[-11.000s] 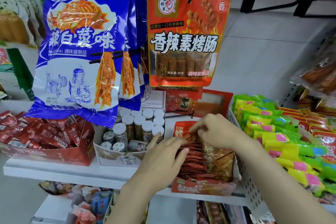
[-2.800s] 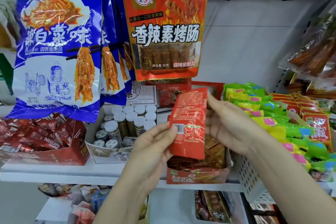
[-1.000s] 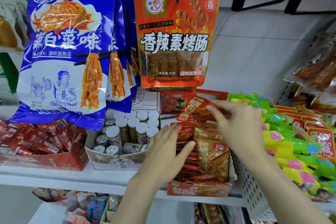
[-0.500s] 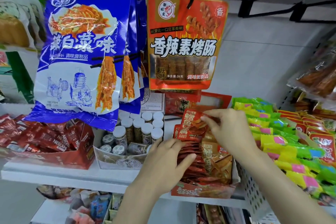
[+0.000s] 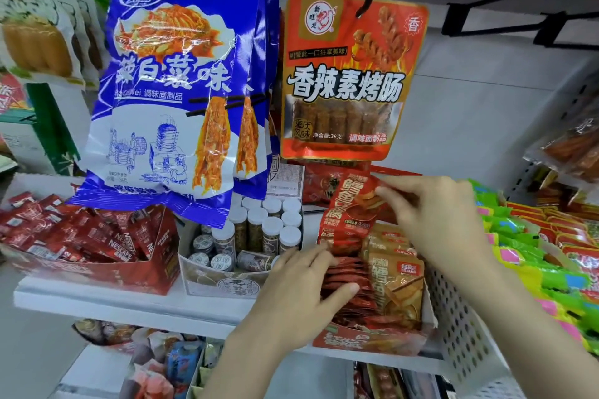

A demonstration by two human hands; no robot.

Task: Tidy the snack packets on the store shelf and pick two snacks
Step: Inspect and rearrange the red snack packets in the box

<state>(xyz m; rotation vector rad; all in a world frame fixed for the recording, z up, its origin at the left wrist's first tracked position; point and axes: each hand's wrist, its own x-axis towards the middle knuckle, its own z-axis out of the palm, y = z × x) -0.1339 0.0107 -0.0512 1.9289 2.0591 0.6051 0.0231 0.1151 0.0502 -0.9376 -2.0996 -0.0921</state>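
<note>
Above the display box (image 5: pixel 366 340), the right hand (image 5: pixel 444 217) pinches an upright red packet (image 5: pixel 348 204) at its top edge. Below-left, the left hand (image 5: pixel 301 288) rests flat-fingered on the stacked red packets (image 5: pixel 343 282), nearer the row.

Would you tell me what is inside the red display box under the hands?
The red display box holds red packets beside tan packets, standing in rows. The left hand covers some; lower layers are hidden.

The right hand (image 5: pixel 434 220) is raised behind the display box (image 5: pixel 369 338), a red packet (image 5: pixel 351 204) pinched at its fingertips. The left hand (image 5: pixel 301 295) is laid with straight fingers on the box's left side, its forearm reaching up from below.
</note>
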